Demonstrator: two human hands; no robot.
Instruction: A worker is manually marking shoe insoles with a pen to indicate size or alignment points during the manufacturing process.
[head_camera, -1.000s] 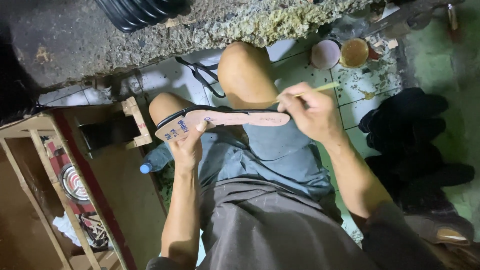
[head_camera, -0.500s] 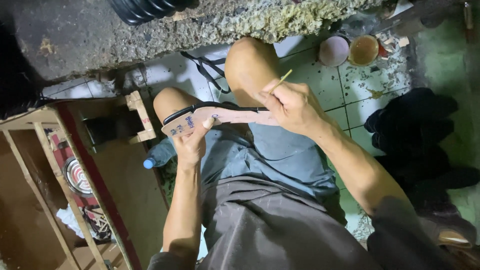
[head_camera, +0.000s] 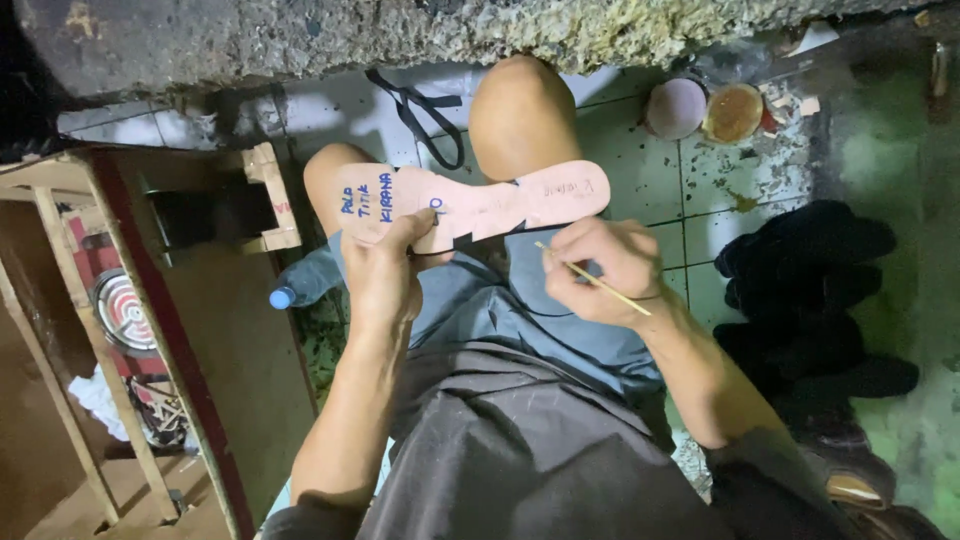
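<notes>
A pale pink shoe sole (head_camera: 480, 205) lies lengthwise across the person's bare knees in the upper middle of the frame, its heel end toward the left, its toe end reaching right past the knee. The left hand (head_camera: 385, 270) pinches the heel part, thumb on top and fingers beneath. Just below the sole's toe half, the right hand (head_camera: 600, 270) closes around a thin wooden stick (head_camera: 592, 279), which slants down to the right. Open tiled floor (head_camera: 700, 230) lies right of the sole. Two round tins (head_camera: 705, 108) stand at the upper right, black scissors (head_camera: 425, 115) above the knees, a wooden frame (head_camera: 110, 330) along the left edge.
</notes>
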